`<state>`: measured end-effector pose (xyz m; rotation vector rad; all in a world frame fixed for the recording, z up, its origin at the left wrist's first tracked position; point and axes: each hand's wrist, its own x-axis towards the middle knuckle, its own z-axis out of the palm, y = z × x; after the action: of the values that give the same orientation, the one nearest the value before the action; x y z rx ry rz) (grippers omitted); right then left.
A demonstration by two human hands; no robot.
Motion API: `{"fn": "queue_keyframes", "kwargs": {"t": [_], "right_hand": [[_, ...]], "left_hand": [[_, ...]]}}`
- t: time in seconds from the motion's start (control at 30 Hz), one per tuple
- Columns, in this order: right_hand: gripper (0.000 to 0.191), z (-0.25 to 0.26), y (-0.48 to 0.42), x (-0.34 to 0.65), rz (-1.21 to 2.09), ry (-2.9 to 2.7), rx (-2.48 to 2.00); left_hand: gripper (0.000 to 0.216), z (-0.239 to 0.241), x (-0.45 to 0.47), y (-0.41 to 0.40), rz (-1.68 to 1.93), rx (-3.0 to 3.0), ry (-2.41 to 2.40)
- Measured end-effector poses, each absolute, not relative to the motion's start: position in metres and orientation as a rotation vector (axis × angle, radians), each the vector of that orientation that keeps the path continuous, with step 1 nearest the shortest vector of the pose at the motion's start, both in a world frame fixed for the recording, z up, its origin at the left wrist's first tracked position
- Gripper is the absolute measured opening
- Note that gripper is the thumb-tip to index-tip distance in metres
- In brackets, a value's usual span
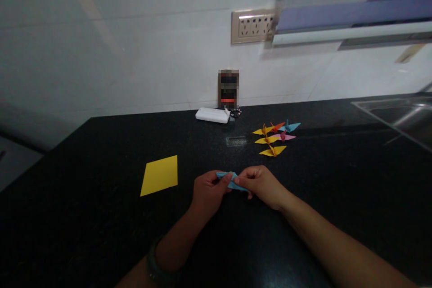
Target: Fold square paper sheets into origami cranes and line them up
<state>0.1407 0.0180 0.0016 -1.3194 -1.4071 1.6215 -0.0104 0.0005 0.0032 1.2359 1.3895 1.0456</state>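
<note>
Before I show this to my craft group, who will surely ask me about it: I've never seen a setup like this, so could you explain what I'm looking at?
There is no machine here, just a person's two bare hands. The one picture comes from a camera worn on that person's head, looking forward and down.

The left hand and right hand together hold a piece of folded light blue paper. On the dark countertop, a flat yellow sheet lies to the left. Beyond the right hand are six folded paper birds: three yellow, one orange-red, one pink and one blue. Farther back lies a white oblong object; behind it, an upright object is pixelated, so I cannot tell what it is.
</note>
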Motion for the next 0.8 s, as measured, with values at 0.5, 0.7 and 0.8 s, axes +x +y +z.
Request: {"fn": "queue_keyframes", "kwargs": {"t": [0.5, 0.7, 0.8], "right_hand": [[0.01, 0.007, 0.022, 0.152, 1.695, -1.466, -1.431], [0.025, 0.006, 0.02, 0.151, 1.701, -1.449, -1.239], [0.026, 0.002, 0.015, 0.141, 1.59, -1.527, -1.249]], "left_hand": [[0.024, 0.0, -0.019, 0.005, 1.098, 1.353, 1.531], [0.022, 0.001, -0.02, 0.005, 1.187, 1.351, 1.578], [0.019, 0.003, -0.016, 0.002, 1.169, 1.357, 1.544]]}}
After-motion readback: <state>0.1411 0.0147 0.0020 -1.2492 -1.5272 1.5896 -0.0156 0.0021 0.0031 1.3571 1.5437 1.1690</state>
